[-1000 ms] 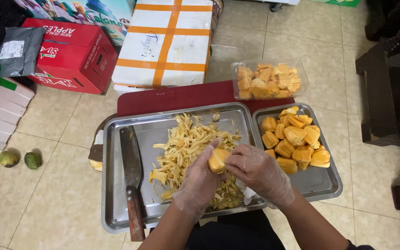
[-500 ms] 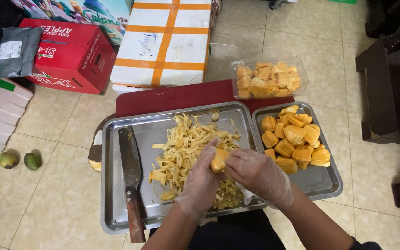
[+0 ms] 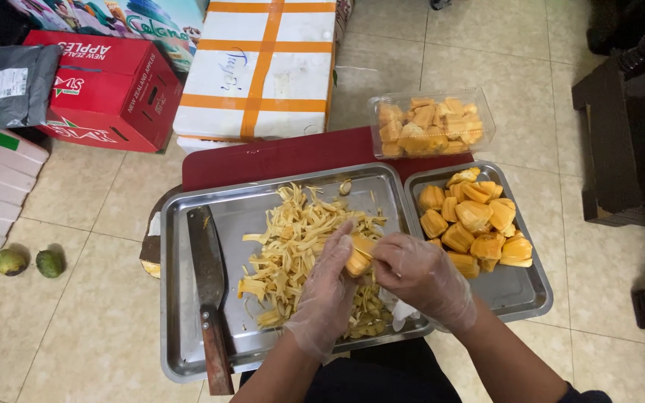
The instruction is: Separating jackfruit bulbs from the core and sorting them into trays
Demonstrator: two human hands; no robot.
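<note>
Steel tray point(image 3: 181, 351) below, gloved left hand point(image 3: 328, 295) and right hand point(image 3: 421, 276) pinch half-hidden fruit pod point(image 3: 358, 257).

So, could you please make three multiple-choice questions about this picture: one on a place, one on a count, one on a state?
1. Where does the cleaver lie?
A. At the left of the large tray
B. On the floor
C. On the white box

2. How many green fruits lie on the floor?
A. One
B. Two
C. Four

3. How is the clear plastic box?
A. Empty
B. Filled with orange fruit pieces
C. Turned over

Answers:
1. A: the cleaver rests inside the large tray, near its left rim.
2. B: two lie side by side on the tiles at the left.
3. B: orange pieces show through its walls.
</note>
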